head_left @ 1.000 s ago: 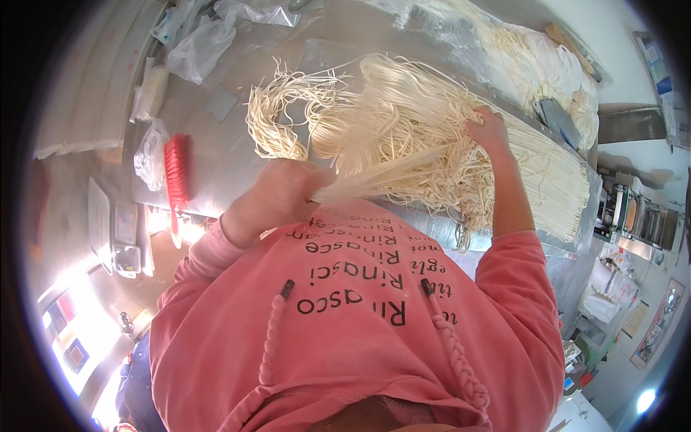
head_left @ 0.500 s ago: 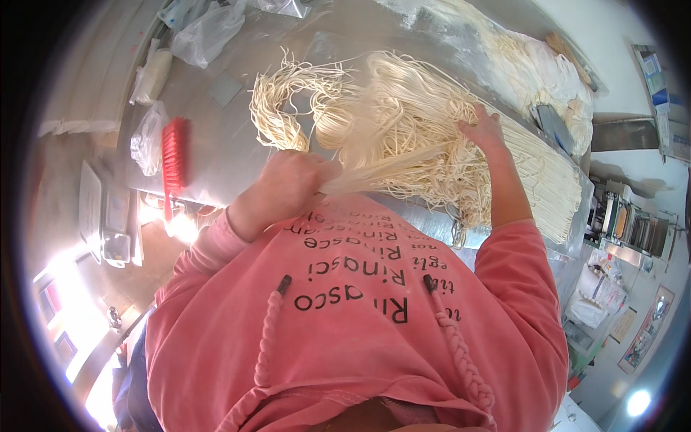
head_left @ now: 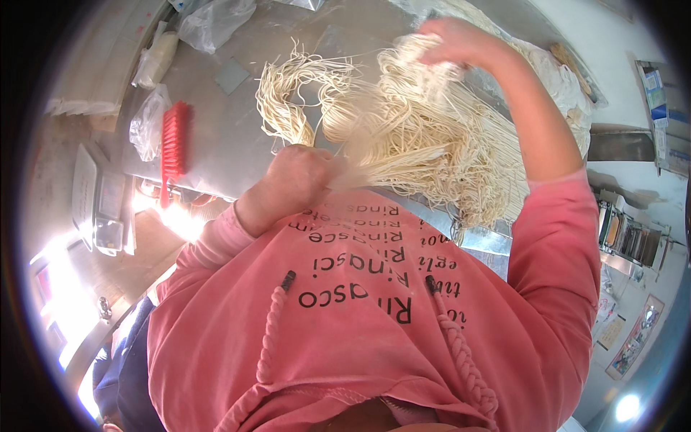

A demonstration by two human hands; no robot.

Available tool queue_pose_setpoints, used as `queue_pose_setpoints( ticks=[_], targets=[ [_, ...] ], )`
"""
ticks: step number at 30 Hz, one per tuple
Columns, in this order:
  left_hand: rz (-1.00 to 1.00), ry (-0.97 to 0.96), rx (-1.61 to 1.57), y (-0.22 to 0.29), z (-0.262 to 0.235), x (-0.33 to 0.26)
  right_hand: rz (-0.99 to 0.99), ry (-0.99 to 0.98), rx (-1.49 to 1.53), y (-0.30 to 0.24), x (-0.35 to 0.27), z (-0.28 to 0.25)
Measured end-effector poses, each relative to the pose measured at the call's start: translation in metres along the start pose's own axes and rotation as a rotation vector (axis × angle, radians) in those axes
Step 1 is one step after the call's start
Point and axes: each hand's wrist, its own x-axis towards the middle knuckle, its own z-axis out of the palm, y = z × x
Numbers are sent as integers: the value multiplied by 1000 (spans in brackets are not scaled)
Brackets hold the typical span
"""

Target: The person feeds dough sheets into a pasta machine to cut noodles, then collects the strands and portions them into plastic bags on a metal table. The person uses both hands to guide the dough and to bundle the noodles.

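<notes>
A large heap of pale noodles [head_left: 432,140] covers the right part of the metal table [head_left: 223,129]. My left hand [head_left: 296,176] is closed round a bundle of these noodles close to my chest; strands run from the fist rightward into the heap, and others stick out beyond it. A loop of loose strands [head_left: 284,101] curves on the table just past that fist. Over the far side of the heap, my right hand [head_left: 453,45] is curled on a clump of noodles, its fingertips partly hidden among the strands.
On the left lie a red brush [head_left: 175,144], a clear plastic bag [head_left: 149,124] and a wrapped pale roll [head_left: 156,61]. Another plastic bag [head_left: 216,25] rests at the far left. White cloth or sheeting [head_left: 561,90] borders the heap's far right, beside a wooden stick [head_left: 572,68].
My right hand has moved away from me and left, from the heap's right side to its far edge, with noodles in its fingers. My left hand has hardly moved.
</notes>
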Motion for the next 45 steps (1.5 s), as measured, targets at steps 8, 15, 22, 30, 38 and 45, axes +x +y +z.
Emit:
queue_pose_setpoints(
  ticks=[8, 15, 22, 30, 38, 45],
  targets=[
    [-84, 8, 71, -12, 3, -6, -417, 110, 388, -94, 79, 20],
    [-164, 32, -24, -11, 6, -11, -139, 87, 156, 38, 116, 55],
    [-152, 72, -24, -13, 0, -4, -78, 206, -72, 103, 131, 126],
    [-154, 18, -43, -18, -2, -1, -171, 219, -137, 77, 167, 134],
    [-152, 41, -72, -20, -1, -4, -267, 122, -302, -32, 147, 201],
    [-102, 52, 50, -5, -49, -2, -116, 247, -443, -34, 177, 179]
  ],
)
